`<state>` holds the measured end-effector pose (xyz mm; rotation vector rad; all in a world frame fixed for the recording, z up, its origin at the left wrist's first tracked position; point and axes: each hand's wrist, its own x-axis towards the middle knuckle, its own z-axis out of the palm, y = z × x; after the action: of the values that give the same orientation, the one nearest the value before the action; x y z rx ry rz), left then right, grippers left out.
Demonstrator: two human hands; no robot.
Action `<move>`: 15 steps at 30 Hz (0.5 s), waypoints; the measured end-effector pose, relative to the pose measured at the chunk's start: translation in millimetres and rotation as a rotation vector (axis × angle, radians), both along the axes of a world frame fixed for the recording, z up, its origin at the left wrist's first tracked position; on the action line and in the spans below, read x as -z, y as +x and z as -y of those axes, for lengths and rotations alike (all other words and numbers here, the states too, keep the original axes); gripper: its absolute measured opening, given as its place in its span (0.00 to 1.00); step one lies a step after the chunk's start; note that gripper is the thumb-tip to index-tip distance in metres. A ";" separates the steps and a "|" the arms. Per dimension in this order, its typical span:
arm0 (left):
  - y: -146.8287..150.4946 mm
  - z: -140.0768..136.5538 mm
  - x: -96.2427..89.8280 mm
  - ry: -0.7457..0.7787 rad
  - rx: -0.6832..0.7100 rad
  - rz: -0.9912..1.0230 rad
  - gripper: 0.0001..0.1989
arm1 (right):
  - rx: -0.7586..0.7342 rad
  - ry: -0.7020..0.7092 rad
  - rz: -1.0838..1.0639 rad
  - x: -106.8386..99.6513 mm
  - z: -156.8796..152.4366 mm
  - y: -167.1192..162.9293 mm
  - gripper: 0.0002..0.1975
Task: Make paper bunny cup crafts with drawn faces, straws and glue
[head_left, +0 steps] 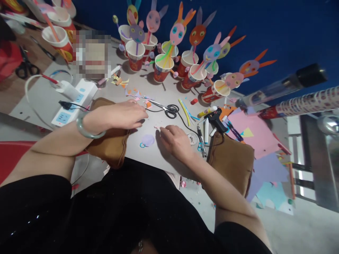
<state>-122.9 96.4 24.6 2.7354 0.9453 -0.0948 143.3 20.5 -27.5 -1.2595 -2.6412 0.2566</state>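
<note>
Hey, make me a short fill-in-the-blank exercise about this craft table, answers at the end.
1. The scissors lying on the table have ____ handles.
2. A bangle circles the person's ____ wrist.
3. The flat disc near the right hand is light ____.
4. The rabbit faces rise above red paper ____.

Missing words: black; left; purple; cups.

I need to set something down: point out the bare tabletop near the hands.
A small bare patch lies between the lilac disc, the right hand and the table's near edge; another between the scissors and the red cups. Crowded: right of the right hand, with glue gun, pen and pink paper.
</note>
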 end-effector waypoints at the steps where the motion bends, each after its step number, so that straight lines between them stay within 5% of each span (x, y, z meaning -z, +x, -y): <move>1: -1.5 4.3 4.0 0.020 0.045 -0.033 0.06 | 0.027 -0.005 0.047 -1.0 -4.4 -1.8 0.16; 5: -3.5 7.3 12.1 0.056 0.061 -0.039 0.09 | 0.093 -0.122 0.177 3.0 -26.8 -24.1 0.16; 9: -5.5 -1.8 9.7 -0.125 0.036 0.003 0.10 | 0.020 -0.227 0.021 12.8 -48.5 -55.4 0.16; 15: -20.8 -10.9 3.1 -0.456 0.015 0.151 0.07 | -0.129 -0.081 -0.179 1.1 -35.9 -65.0 0.20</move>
<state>-143.6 107.3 21.5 2.2940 0.7528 -0.0913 78.4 56.3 -28.6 -1.0363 -2.5828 0.4773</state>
